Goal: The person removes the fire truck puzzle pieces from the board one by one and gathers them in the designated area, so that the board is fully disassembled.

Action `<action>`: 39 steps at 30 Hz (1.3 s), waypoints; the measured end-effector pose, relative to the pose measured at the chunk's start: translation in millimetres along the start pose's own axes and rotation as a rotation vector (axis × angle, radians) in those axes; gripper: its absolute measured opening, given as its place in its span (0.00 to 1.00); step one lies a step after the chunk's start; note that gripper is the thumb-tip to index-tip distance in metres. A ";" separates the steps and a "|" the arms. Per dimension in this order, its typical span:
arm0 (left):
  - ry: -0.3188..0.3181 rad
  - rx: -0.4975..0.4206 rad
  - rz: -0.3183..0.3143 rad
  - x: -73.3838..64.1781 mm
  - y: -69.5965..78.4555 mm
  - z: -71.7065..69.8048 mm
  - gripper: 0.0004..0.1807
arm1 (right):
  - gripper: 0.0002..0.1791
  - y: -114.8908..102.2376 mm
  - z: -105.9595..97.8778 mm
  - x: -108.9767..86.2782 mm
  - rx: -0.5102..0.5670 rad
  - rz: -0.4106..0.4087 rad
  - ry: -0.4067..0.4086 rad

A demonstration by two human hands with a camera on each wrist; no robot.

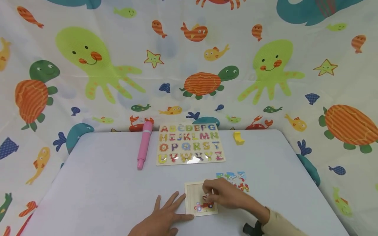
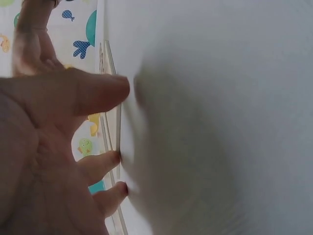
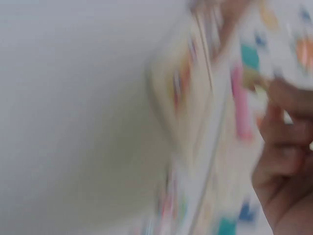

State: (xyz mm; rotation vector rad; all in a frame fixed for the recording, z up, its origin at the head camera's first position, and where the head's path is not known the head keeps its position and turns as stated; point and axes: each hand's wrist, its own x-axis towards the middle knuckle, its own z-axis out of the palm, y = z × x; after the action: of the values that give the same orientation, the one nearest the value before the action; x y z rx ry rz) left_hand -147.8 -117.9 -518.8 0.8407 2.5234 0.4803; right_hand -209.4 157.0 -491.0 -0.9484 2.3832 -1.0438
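Note:
A small square wooden puzzle tray (image 1: 191,193) lies on the white table, with joined jigsaw pieces (image 1: 200,207) showing a red vehicle near its lower edge. My left hand (image 1: 166,217) is spread flat, fingertips and thumb touching the tray's left side and lower corner. Above the tray, my right hand (image 1: 225,194) has curled fingers and pinches a small jigsaw piece, mostly hidden from the head camera. Blurred in the right wrist view, that jigsaw piece (image 3: 254,79) shows a tan side at the fingertips. More loose jigsaw pieces (image 1: 231,177) lie beyond the right hand, partly covered by it.
A wooden alphabet board (image 1: 190,144) lies at the back of the table. To its left is a pink marker-shaped stick (image 1: 144,144), to its right a yellow block (image 1: 238,138). A black object (image 1: 253,229) is by the right sleeve. A sea-animal cloth (image 1: 171,72) hangs behind.

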 end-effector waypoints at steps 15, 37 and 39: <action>0.020 -0.032 -0.004 -0.8 0.9 -0.3 0.31 | 0.11 48.6 -19.0 -36.3 -0.144 0.138 -0.001; 0.010 -0.036 -0.004 -1.3 0.0 0.0 0.31 | 0.14 33.9 -9.5 -25.8 -0.421 0.086 0.033; 0.007 -0.036 -0.002 -1.4 -0.5 0.3 0.31 | 0.18 27.4 -7.1 -19.3 -0.443 0.028 -0.004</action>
State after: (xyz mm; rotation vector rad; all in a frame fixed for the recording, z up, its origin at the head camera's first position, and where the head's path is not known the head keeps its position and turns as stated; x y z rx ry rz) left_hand -146.9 -119.1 -518.9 0.8243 2.5137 0.5274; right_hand -211.7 187.9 -505.7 -1.0502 2.6709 -0.5050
